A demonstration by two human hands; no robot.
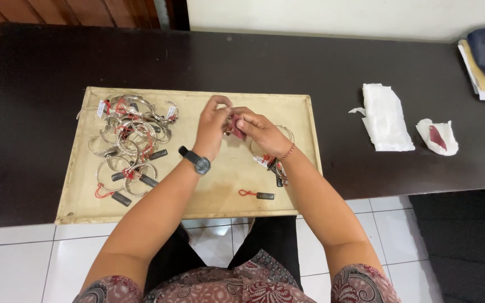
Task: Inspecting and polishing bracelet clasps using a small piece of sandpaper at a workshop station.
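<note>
Here both hands, left (pixel 213 120) and right (pixel 259 132), pinch a red cloth (pixel 237 128) between them over the tray (pixel 220 191), fingers clamped on it.

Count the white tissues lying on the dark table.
2. A folded white tissue lies right of the tray; a smaller crumpled one, with a red stain, lies further right.

Blk tags (pixel 139 168) on tray (pixel 197 202).

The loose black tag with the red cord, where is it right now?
In the head view, the black tag lies alone on the beige tray near its front edge, right of centre, below the right hand and apart from the bracelet pile at the left.
</note>
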